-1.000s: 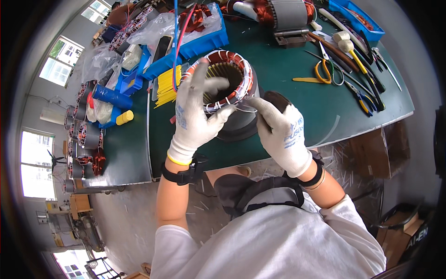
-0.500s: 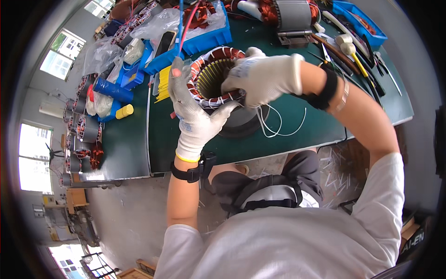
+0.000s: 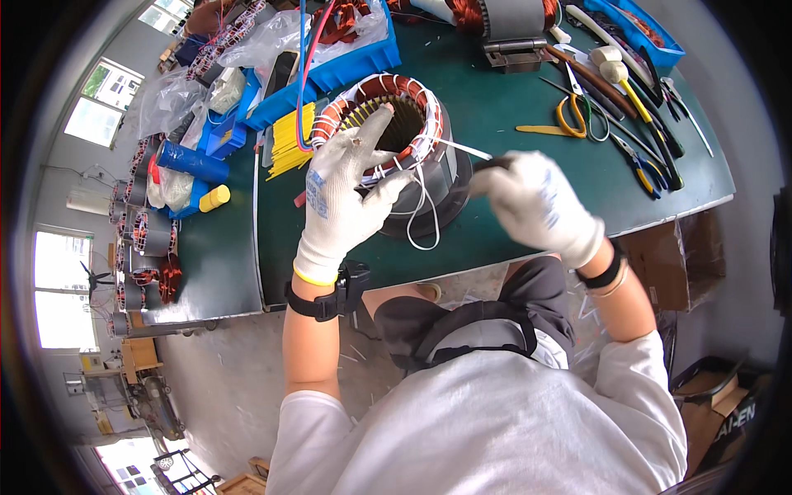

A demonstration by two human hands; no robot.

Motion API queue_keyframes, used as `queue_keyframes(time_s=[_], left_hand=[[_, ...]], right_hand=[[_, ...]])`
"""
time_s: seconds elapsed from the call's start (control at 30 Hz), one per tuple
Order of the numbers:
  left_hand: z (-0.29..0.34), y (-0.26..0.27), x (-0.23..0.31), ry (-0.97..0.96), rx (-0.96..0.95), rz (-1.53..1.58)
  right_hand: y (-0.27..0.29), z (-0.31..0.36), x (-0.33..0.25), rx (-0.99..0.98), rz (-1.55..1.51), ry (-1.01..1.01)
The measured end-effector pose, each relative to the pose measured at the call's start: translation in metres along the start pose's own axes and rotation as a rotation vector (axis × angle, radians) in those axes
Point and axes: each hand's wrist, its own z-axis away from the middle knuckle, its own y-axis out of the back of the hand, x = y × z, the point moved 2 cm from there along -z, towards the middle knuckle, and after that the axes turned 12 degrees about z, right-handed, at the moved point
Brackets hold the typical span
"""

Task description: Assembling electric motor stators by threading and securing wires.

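A motor stator [image 3: 445, 177] stands on the green bench, its bore facing up. White cord laces its ring of red-brown coil windings [image 3: 394, 83], and yellow strips line the bore. My gloved left hand [image 3: 342, 177] grips the near-left of the ring, its fingers over the windings and its thumb at the near side. Right of the stator, my gloved right hand [image 3: 544, 202] is closed around a dark, thin tool [image 3: 495, 164], partly hidden and blurred. A white cord [image 3: 455, 147] runs taut from the windings to that hand. A loose cord loop [image 3: 423, 223] hangs down the stator's near side.
Orange-handled scissors [image 3: 571, 115], pliers [image 3: 640, 167] and a yellow-handled mallet [image 3: 612, 70] lie at the right. Yellow strips [image 3: 290, 142] sit left of the stator, near a blue bin [image 3: 355, 73]. Another stator [image 3: 507, 21] stands at the back. Blue and red leads hang down beside the windings.
My right hand has moved from the stator's bore to the right and nearer me, drawing the white cord taut. My left hand has shifted slightly left and down the ring.
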Motion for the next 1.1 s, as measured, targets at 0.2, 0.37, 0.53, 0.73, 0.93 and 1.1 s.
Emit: queue_keyframes(time_s=[0.2,0.37,0.53,0.73,0.93,1.1], left_hand=[[-0.001,0.0,0.0,-0.032,0.028,0.015],[-0.002,-0.001,0.004,-0.022,0.025,0.007],[0.0,0.001,0.004,-0.034,0.043,-0.016],[0.003,-0.002,0.002,-0.035,0.056,-0.015],[0.003,-0.002,0.002,-0.026,0.053,-0.027],[0.003,-0.004,0.002,-0.034,0.064,-0.03]], right_hand=[[-0.053,0.002,-0.039,0.22,-0.255,-0.276],[-0.039,0.009,-0.04,0.256,-0.85,-0.72],[-0.023,0.014,-0.029,0.234,-1.294,-0.714],[0.002,0.032,-0.023,-0.148,-0.756,-0.34],[-0.001,0.036,-0.033,0.184,-0.667,-0.519],[-0.033,0.009,-0.036,0.161,-0.113,-0.336]])
